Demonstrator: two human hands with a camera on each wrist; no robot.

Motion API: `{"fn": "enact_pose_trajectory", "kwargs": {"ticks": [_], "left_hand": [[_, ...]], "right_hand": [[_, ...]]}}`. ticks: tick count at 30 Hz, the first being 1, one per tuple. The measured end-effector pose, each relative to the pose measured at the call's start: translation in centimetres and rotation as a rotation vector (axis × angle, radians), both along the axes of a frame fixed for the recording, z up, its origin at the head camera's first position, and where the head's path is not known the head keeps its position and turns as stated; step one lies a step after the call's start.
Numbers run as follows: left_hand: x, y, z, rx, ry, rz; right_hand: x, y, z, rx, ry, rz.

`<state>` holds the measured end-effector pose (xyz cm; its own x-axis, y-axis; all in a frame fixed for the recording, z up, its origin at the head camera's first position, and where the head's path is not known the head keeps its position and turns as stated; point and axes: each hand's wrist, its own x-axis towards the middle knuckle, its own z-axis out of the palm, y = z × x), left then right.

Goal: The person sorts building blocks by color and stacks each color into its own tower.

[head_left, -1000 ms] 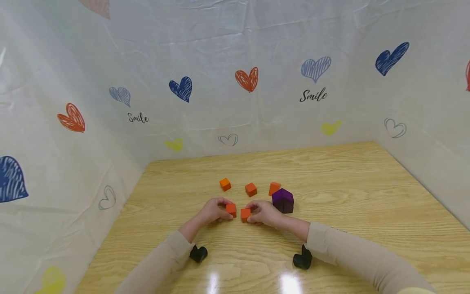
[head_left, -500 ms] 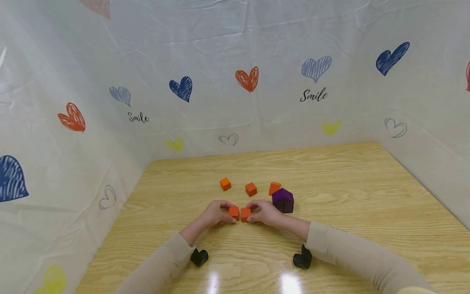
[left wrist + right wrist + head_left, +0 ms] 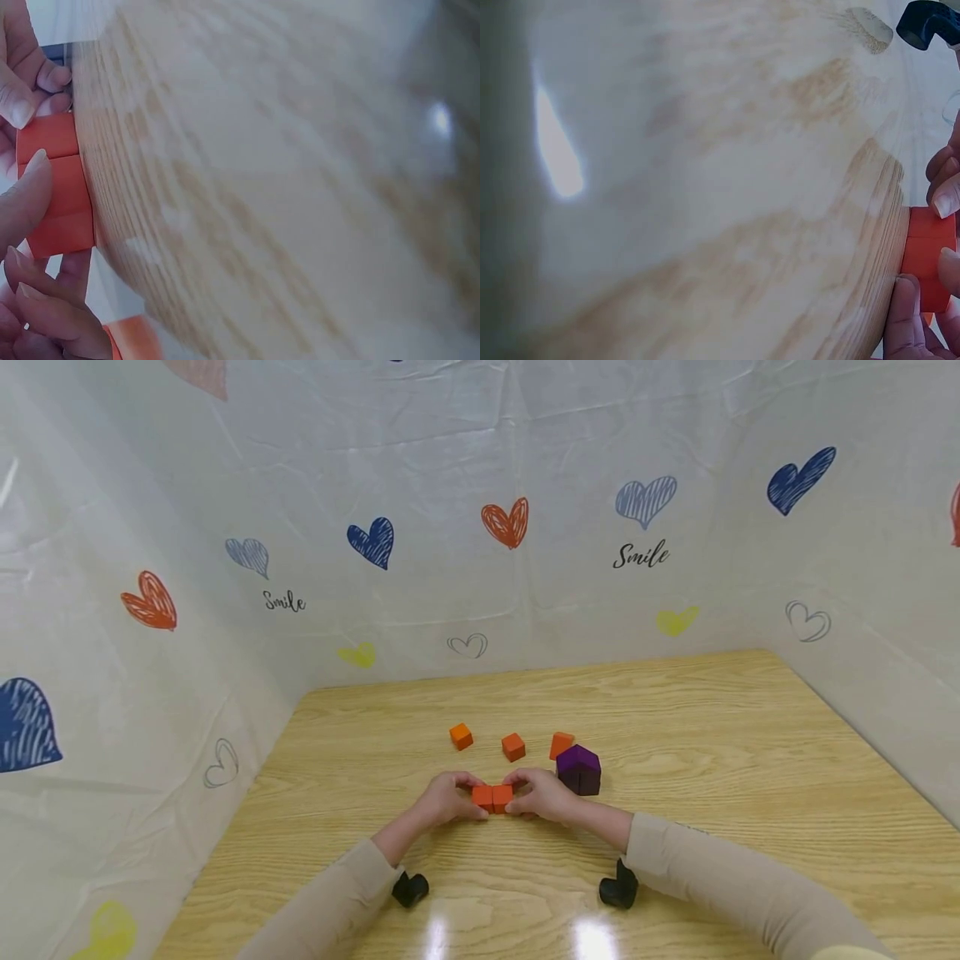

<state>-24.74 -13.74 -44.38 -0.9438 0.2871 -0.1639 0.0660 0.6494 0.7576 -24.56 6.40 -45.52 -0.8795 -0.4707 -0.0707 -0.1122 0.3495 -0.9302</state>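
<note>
Two orange-red cube blocks stand face to face on the table in the head view. My left hand (image 3: 448,800) pinches the left block (image 3: 482,797) between thumb and fingers. From the other side my right hand (image 3: 542,795) pinches the right block (image 3: 502,797). In the left wrist view a thin seam runs between the left block (image 3: 66,199) and the right block (image 3: 46,136), and both sit at the tabletop. The right wrist view shows the joined blocks (image 3: 928,259) at its right edge, partly covered by fingertips.
Behind the hands lie an orange cube (image 3: 461,737), a red-orange cube (image 3: 513,747) and an orange wedge-like block (image 3: 561,744). A purple house-shaped block (image 3: 578,770) stands close beside the right hand. The wooden table (image 3: 675,718) meets a heart-printed sheet (image 3: 420,602) behind.
My left hand has slid its block rightward until it meets the right one, closing the gap between them. The right hand and its block have stayed in place.
</note>
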Motion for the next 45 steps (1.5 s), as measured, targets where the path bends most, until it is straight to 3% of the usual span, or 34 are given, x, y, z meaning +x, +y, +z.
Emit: {"fn": "enact_pose_trajectory", "kwargs": {"ticks": [13, 45], "left_hand": [[0.13, 0.16, -0.36, 0.020, -0.004, 0.016], [-0.02, 0.32, 0.16, -0.031, -0.008, -0.005]], "right_hand": [[0.27, 0.16, -0.03, -0.003, -0.027, -0.010], [0.11, -0.24, -0.13, 0.034, 0.002, -0.064]]}}
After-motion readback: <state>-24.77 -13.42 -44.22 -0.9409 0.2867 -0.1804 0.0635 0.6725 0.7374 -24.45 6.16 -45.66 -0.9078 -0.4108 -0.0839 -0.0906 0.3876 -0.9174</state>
